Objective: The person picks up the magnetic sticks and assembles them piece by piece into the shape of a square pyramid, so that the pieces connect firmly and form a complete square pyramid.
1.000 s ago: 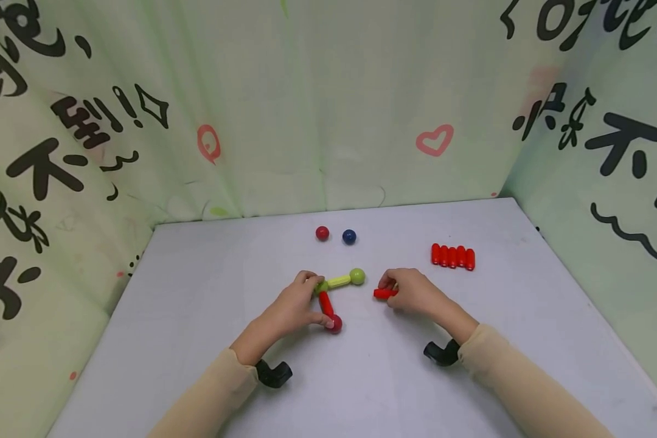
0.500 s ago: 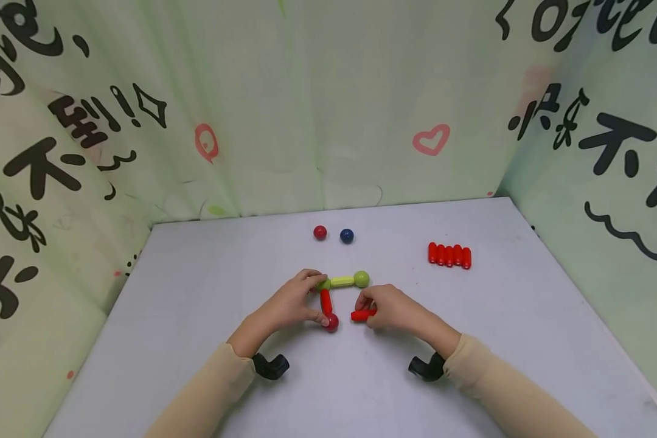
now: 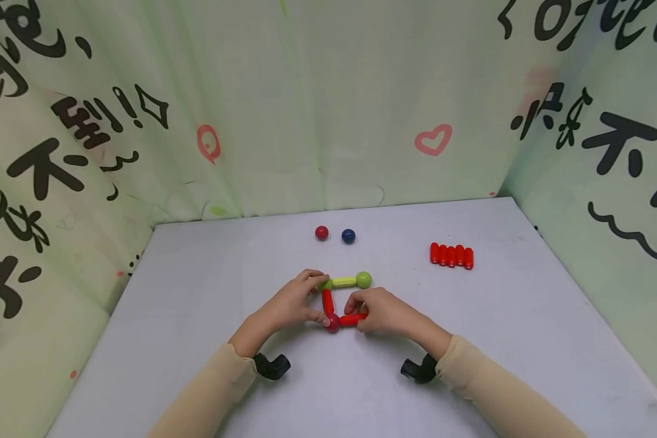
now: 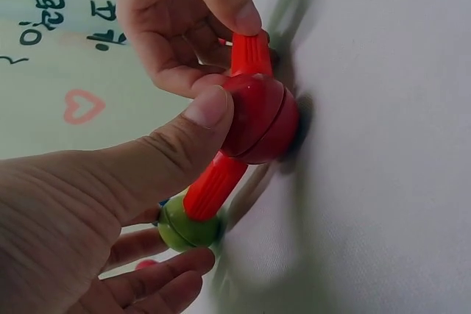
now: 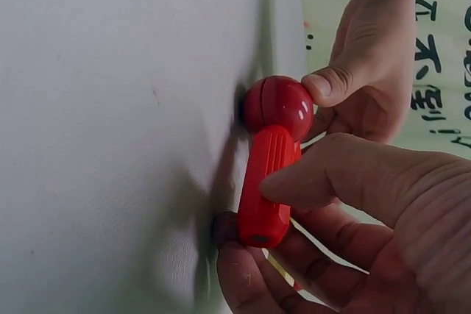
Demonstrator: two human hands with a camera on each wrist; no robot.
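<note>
Head view, nearest first: two beige sleeves (image 3: 213, 383) come in from the lower edge, each with a black bracket (image 3: 274, 367) at the wrist. Ahead of them, both hands work low over the pale counter (image 3: 224, 267). The left hand (image 3: 287, 307) has its grip across a joined piece (image 3: 327, 300), thumb on a grooved red ball (image 5: 278, 106) and fingertips at a green ball (image 4: 188, 227), with a red rod between the two balls. The right hand (image 3: 385, 310) has its grip pinched round a second red rod (image 5: 263, 189), whose end meets the red ball. From the green ball a yellow-green rod (image 3: 344, 282) runs rightward to another green ball (image 3: 364, 280).

Beyond, to the right, five more red rods (image 3: 451, 256) lie side by side in a row. Farther back, near the middle, a loose red ball (image 3: 321, 233) and a blue ball (image 3: 348, 236) sit close together, apart.

Past the counter hangs a light green curtain (image 3: 317, 109) with a pink heart outline and a pink loop. Bold black writing (image 3: 39, 167) covers both sides; one large character at left looks like 不, and I cannot read most of the others with certainty.
</note>
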